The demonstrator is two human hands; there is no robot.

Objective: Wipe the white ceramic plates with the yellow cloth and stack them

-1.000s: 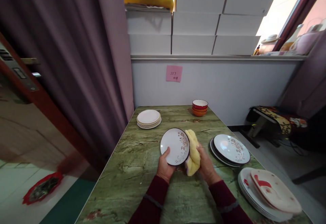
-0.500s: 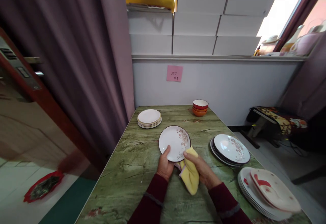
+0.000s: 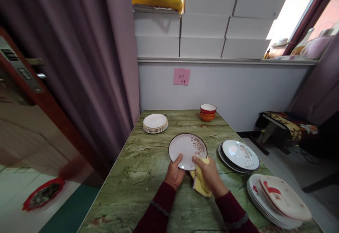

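A white plate [image 3: 184, 148] with a dark rim and a brown flower print is held tilted above the table. My left hand [image 3: 175, 172] grips its lower left edge, thumb on the face and fingers underneath. At the lower right edge, my right hand [image 3: 209, 174] is closed around a yellow cloth [image 3: 202, 187] with a pale purple border, its thumb over the plate's rim. The cloth hangs below the plate. To the right lies a stack of similar flowered plates [image 3: 239, 155].
On the green wood-patterned table [image 3: 127, 187] stand small white plates [image 3: 155, 121] at back left and stacked red and orange bowls [image 3: 208, 113] at back right. White plates [image 3: 265, 204] with a rectangular dish [image 3: 286, 197] on top lie front right. A pink note [image 3: 181, 76] is on the wall.
The plate has shifted right and tipped flatter, both hands moving along with it. My right hand and the cloth have turned inward, and less cloth hangs down.
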